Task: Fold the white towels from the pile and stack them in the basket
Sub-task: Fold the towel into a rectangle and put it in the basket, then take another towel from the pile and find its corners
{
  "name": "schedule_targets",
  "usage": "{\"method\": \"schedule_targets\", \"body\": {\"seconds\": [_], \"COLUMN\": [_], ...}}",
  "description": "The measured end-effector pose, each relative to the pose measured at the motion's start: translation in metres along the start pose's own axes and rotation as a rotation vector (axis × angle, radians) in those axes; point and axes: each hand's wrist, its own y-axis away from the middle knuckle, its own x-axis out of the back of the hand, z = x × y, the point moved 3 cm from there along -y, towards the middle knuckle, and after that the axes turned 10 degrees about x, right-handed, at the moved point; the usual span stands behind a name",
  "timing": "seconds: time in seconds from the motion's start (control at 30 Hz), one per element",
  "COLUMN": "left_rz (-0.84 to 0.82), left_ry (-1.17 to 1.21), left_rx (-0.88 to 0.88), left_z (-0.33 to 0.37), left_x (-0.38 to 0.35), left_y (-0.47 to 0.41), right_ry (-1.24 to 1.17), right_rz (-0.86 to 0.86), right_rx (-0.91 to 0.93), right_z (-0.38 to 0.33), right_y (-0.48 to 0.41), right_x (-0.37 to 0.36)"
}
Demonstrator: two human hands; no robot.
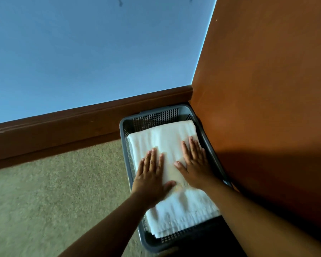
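Beneath both flat hands (pixel 151 170), towel (pixel 165 138) inside basket (pixel 122 125).

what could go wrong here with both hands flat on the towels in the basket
The left hand and right hand press flat on the top towel; sliding them off might drag it askew. The basket sits close beside the orange surface, so the right wrist could scrape its rim.

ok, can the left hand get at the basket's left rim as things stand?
Probably yes. The left hand lies flat on the folded towel beside the left rim of the basket; nothing stands between, and only carpet lies outside it.
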Motion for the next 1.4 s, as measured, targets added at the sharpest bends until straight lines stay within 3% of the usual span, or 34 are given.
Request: {"method": "schedule_targets", "body": {"seconds": [0.17, 0.4, 0.47, 0.57, 0.7, 0.83, 1.0, 1.13, 1.4], "left_rz": [-0.154, -0.162, -0.172, -0.251, -0.27, -0.169, 0.002, 0.066, 0.196], "left_ry": [-0.029, -0.101, -0.11, 0.071, 0.423, 0.725, 0.754, 0.806, 0.965], "left_rx": [-0.056, -0.159, -0.196, -0.169, 0.064, 0.399, 0.686, 0.864, 0.97], "left_z": [0.008, -0.007, -0.015, -0.043, -0.134, -0.258, -0.406, -0.48, -0.577], "left_x": [-0.026, -0.025, -0.02, -0.001, 0.005, 0.007, 0.009, 0.009, 0.038], "left_y": [0.063, 0.107, 0.118, 0.153, 0.234, 0.341, 0.495, 0.597, 0.636], "right_ry": [-0.02, 0.006, -0.016, -0.064, -0.053, -0.147, -0.229, -0.27, -0.392], "right_rz": [-0.161, -0.415, -0.397, -0.26, -0.087, -0.033, -0.265, -0.382, -0.435], "right_rx": [-0.054, -0.239, -0.289, -0.355, -0.189, 0.028, 0.318, 0.457, 0.552], "right_z": [-0.005, -0.026, -0.034, -0.065, -0.164, -0.311, -0.499, -0.611, -0.745], "right_y": [0.062, 0.133, 0.143, 0.151, 0.153, 0.152, 0.176, 0.2, 0.167], "right_x": [0.001, 0.002, 0.009, 0.017, 0.01, -0.027, -0.106, -0.146, -0.161]}}
